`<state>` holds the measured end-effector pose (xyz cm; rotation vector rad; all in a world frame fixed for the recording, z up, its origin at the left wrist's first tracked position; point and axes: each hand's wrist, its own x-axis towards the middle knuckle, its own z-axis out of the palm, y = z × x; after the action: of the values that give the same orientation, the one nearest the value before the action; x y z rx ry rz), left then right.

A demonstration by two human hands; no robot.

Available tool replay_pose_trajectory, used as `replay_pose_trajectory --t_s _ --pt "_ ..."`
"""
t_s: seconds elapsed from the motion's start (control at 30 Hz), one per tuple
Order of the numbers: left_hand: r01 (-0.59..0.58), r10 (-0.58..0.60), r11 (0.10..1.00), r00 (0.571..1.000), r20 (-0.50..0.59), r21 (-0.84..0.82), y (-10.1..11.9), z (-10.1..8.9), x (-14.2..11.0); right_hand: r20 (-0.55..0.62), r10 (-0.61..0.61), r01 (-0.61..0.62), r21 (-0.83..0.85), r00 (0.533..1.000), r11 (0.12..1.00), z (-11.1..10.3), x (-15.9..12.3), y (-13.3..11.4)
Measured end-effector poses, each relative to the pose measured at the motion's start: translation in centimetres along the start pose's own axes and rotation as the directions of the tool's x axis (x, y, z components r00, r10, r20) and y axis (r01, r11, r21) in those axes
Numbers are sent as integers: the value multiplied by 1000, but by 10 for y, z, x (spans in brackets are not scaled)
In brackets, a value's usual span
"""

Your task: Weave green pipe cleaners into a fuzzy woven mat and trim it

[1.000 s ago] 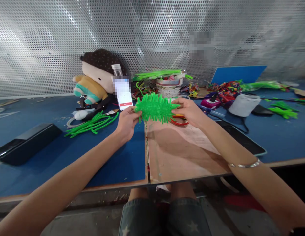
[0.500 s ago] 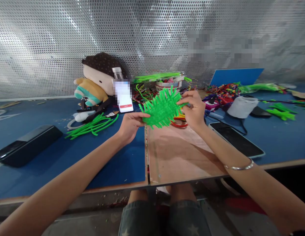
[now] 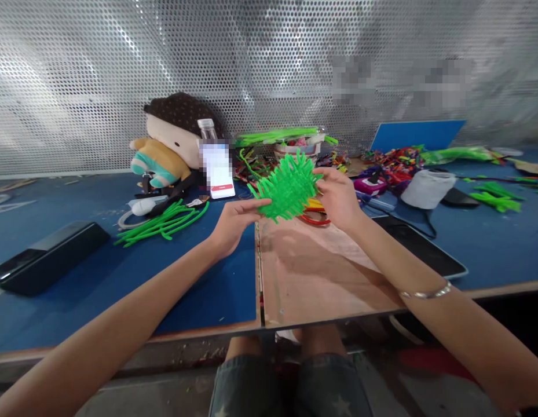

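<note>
A bright green bundle of fuzzy pipe cleaners [image 3: 291,188], matted in the middle with short ends sticking out all round, is held up above the table. My left hand [image 3: 234,226] pinches its left edge between thumb and fingers. At the right edge, my right hand [image 3: 339,198] has its fingers closed on the bundle's tips; the exact fingertip contact is partly hidden. Beneath and behind it lie red and yellow-handled pliers [image 3: 316,217], partly covered by the bundle. To the left, loose green pipe cleaners [image 3: 167,223] lie in a heap on the blue tabletop.
A lit phone [image 3: 222,179] leans near a plush toy [image 3: 175,130]. A black speaker-like box [image 3: 47,255] lies far left. A dark phone [image 3: 418,246] sits under my right forearm, near a white cup-shaped object [image 3: 427,189]. Colourful scraps [image 3: 396,159] lie behind; a perforated metal wall [image 3: 269,63] closes the back.
The green bundle has turned slightly and shrunk in apparent width. My left hand has shifted a little right, and my right hand has moved slightly left and down.
</note>
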<state>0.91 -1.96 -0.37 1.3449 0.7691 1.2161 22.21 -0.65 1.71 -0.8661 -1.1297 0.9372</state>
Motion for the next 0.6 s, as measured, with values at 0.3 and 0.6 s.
replay_pose_trajectory --t_s 0.3,0.6 --pt "38 -35 999 991 132 -25 8 1 -4 16 172 -172 -4 985 985 -1 -1 -1" --pt "142 -192 975 924 332 169 10 5 -8 171 221 -217 -42 960 975 2 -4 4"
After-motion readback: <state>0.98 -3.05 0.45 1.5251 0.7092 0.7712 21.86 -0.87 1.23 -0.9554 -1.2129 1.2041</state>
